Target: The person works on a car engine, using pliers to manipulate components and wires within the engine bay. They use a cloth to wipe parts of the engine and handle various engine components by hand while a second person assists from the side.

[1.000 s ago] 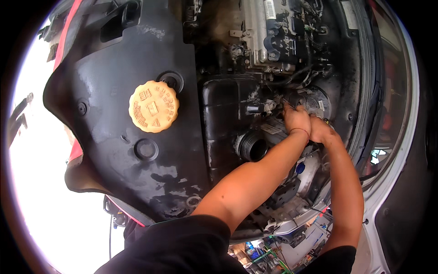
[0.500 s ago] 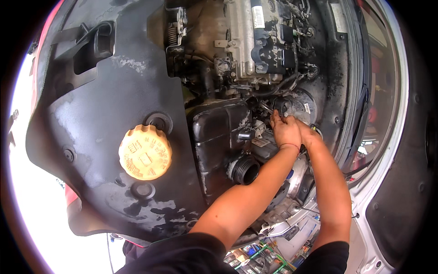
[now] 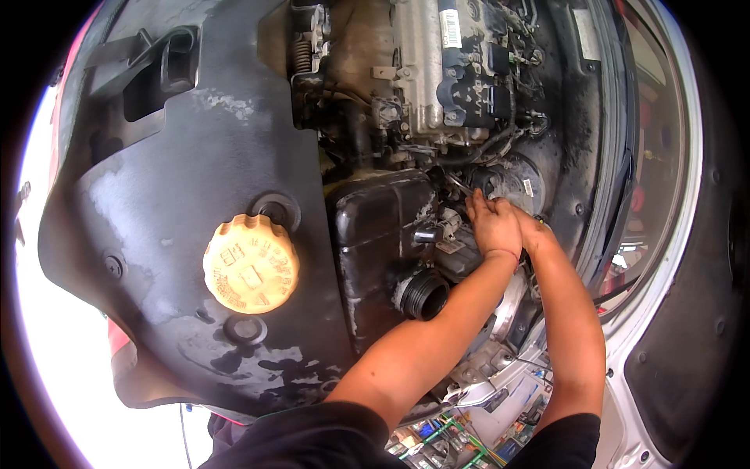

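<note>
Deep in the engine bay my two hands are close together. My left hand (image 3: 495, 231) is closed, with its fingertips at the end of a thin shiny metal tool (image 3: 459, 184); its exact kind is hidden. Against it, partly behind, lies my right hand (image 3: 533, 228), whose fingers I cannot see. A round dark brake booster (image 3: 512, 181) with a white label is just beyond them. Left of my forearm sits a black plastic tank (image 3: 383, 219) with an uncapped threaded neck (image 3: 426, 297). A yellow ribbed cap (image 3: 251, 264) rests on the black plastic cover (image 3: 180, 195).
The engine (image 3: 422, 70), with hoses and wiring, fills the far middle. The windshield (image 3: 652, 156) and raised hood (image 3: 703, 258) border the right side. Below my arms, a green-framed rack (image 3: 449, 438) holds assorted items.
The whole view has shifted slightly, so the engine bay sits a little more to the right. My hands keep nearly the same place and pose at the tool.
</note>
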{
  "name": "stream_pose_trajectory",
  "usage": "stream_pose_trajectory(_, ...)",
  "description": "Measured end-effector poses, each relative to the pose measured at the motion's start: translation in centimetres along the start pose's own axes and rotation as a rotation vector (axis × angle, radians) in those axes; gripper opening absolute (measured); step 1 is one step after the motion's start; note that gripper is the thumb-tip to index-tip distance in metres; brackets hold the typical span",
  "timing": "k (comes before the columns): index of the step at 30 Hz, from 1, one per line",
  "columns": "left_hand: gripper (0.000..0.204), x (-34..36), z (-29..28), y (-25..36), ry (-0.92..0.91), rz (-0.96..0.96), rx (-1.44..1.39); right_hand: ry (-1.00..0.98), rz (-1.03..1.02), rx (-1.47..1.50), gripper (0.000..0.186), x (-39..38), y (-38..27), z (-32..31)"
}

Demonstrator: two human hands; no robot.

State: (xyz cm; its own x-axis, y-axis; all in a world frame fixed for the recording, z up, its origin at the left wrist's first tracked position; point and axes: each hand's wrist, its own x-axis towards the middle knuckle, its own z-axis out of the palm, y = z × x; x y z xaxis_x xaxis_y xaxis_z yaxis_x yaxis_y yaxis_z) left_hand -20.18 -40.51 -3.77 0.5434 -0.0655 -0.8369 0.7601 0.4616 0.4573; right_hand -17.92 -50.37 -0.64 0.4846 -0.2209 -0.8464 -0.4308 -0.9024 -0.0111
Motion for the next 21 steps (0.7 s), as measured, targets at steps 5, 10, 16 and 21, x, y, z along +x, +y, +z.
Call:
stream_pose_trajectory(5,0.065,0.2,-0.6,0.2,-0.094,-0.008,0.014,-0.047,0.019,0.103,0.043,1.1,0.7,-0.2)
stream_pose_trajectory(10,0.065,0.0,-0.7,0.7,-0.101,-0.018,0.016,-0.073,0.031,0.151,0.041,1.4,0.7,-0.4)
stream_pose_trajectory(16,0.066,0.1,-0.5,0.6,-0.116,-0.028,-0.079,-0.102,0.042,0.196,0.04,1.7,0.7,-0.8)
stream_pose_trajectory(21,0.065,-0.2,-0.6,1.1,-0.07,-0.021,-0.031,-0.12,0.05,0.221,0.038,2.1,0.7,-1.1)
